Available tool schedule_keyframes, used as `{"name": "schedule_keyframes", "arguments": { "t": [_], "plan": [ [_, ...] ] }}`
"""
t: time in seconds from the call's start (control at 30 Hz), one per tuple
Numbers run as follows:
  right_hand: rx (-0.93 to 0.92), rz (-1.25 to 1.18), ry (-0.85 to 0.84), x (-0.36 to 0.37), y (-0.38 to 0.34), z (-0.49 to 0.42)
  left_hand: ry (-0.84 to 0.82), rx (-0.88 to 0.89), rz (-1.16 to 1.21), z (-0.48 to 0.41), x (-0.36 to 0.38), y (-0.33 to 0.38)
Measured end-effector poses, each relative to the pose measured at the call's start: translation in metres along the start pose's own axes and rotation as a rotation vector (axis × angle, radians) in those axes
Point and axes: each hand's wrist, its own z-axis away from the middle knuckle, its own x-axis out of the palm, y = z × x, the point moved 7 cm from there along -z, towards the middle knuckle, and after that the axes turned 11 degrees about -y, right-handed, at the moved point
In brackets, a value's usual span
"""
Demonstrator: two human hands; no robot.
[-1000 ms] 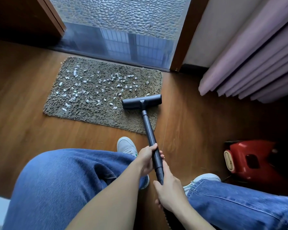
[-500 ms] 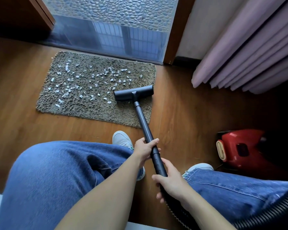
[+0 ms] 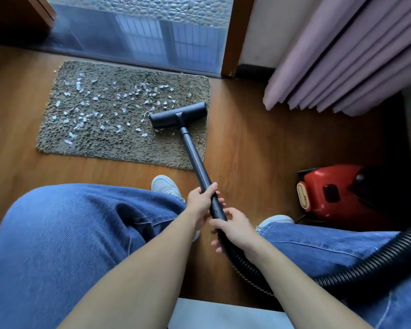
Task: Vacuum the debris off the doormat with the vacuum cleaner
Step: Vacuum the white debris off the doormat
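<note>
While both hands, left hand (image 3: pixel 201 203) and right hand (image 3: pixel 235 227), clamp fingers round the wand (image 3: pixel 196 160), the floor nozzle (image 3: pixel 178 115) sits at the doormat (image 3: pixel 119 148) right edge; paper scraps (image 3: pixel 109 105) leftward need sweeping next.

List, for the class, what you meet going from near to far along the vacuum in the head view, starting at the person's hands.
right hand → left hand → vacuum tube → floor head → paper scraps → glass door

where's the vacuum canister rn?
Head view, right side: the red canister sits on the wood floor, below the pink curtain, right of the doormat.
</note>
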Motion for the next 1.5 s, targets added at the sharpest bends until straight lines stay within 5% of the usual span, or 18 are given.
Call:
{"name": "schedule_keyframes", "arguments": {
  "t": [0.27, 0.47, 0.7, 1.07, 1.5],
  "plan": [
    [-0.111, 0.181, 0.393, -0.111, -0.018, -0.007, -0.003, 0.081, 0.004, -0.006, 0.031, -0.010],
    [0.035, 0.459, 0.765, -0.228, 0.001, 0.019, -0.027, 0.097, -0.033, -0.004, 0.070, -0.024],
    [0.277, 0.606, 0.799, -0.264, 0.048, 0.006, -0.042, 0.098, -0.136, -0.007, 0.094, -0.033],
    [0.319, 0.819, 0.860, -0.288, 0.041, -0.015, -0.121, 0.013, -0.225, -0.015, 0.118, -0.044],
    [0.303, 0.705, 0.952, -0.284, 0.034, -0.024, -0.135, -0.063, -0.329, -0.023, 0.121, -0.055]
  ]
}}
